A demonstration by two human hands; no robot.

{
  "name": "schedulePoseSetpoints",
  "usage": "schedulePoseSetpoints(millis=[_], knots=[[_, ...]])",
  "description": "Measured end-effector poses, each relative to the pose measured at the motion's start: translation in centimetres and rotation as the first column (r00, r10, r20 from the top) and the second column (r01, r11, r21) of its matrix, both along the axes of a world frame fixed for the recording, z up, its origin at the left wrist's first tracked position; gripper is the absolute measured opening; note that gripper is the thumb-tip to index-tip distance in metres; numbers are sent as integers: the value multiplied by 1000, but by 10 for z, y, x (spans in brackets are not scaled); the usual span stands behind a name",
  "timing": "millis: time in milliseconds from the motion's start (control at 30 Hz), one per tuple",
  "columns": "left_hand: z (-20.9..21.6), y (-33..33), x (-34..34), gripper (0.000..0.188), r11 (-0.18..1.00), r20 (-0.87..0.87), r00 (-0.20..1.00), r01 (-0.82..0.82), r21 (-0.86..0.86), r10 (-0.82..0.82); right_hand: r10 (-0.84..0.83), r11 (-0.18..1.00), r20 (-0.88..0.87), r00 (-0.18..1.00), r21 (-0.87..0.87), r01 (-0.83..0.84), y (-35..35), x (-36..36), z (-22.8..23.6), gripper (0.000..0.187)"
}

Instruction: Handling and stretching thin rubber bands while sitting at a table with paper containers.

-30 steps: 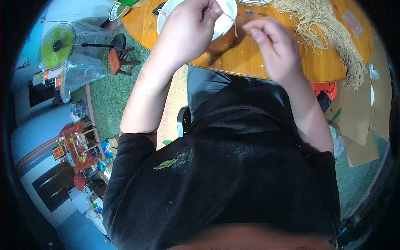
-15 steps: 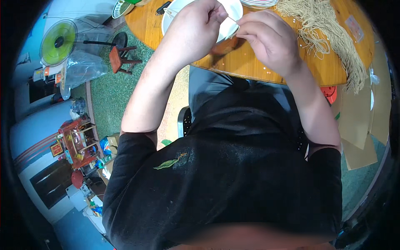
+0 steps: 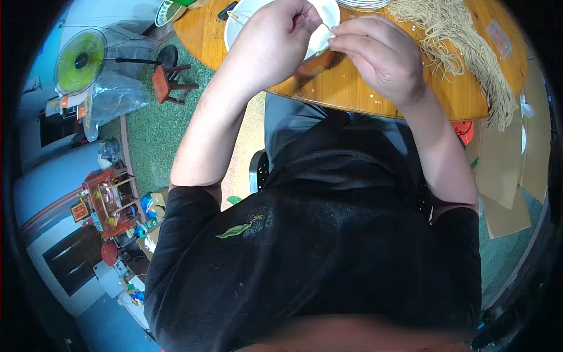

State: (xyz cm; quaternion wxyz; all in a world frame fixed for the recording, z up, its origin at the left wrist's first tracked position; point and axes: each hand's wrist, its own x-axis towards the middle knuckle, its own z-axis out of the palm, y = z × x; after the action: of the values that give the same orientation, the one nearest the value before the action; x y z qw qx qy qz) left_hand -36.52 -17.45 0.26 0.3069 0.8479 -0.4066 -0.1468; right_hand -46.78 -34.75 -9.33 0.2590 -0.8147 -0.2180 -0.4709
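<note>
Over the near edge of a white basin [image 3: 329, 10], my left hand [image 3: 284, 44] is closed, thumb and fingers pinched together. My right hand [image 3: 381, 56] pinches just to its right, its fingertips almost meeting the left ones. Something small and pale shows between the two pinches, too small to name. Part of the basin and whatever lies in it are hidden behind my left hand and wrist. Beyond my right hand, a loose bundle of beige cords [image 3: 451, 41] lies across the table and hangs off its right edge.
The round wooden table [image 3: 346, 94] carries small pale beads or bits near its front edge, stacked white plates [image 3: 363, 4] and a small dark object [image 3: 227, 10]. To the left stand a red-brown stool [image 3: 164, 84] and a green fan [image 3: 81, 61]. Cardboard [image 3: 498, 176] lies at right.
My right fingertips have closed in slightly toward the left ones, and less of the pale strand shows at them. My left hand has hardly moved.
</note>
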Motion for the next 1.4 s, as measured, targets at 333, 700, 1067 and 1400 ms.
schedulePoseSetpoints(millis=[333,700,1067,1400], knots=[[-2,2,-2,14,1000,104,994,22,-14,-20,166,922,-189,968,379,-85,17,-5,-20,4],[-9,8,0,10,959,218,976,51,-280,12,390,457,-381,838,870,183,39,-9,1,15],[5,14,-9,30,771,581,790,490,-408,-195,302,671,-724,620,623,401,29,-21,58,22],[-5,-11,11,22,662,624,726,623,-417,-290,350,787,-739,575,565,247,11,-28,60,19]])
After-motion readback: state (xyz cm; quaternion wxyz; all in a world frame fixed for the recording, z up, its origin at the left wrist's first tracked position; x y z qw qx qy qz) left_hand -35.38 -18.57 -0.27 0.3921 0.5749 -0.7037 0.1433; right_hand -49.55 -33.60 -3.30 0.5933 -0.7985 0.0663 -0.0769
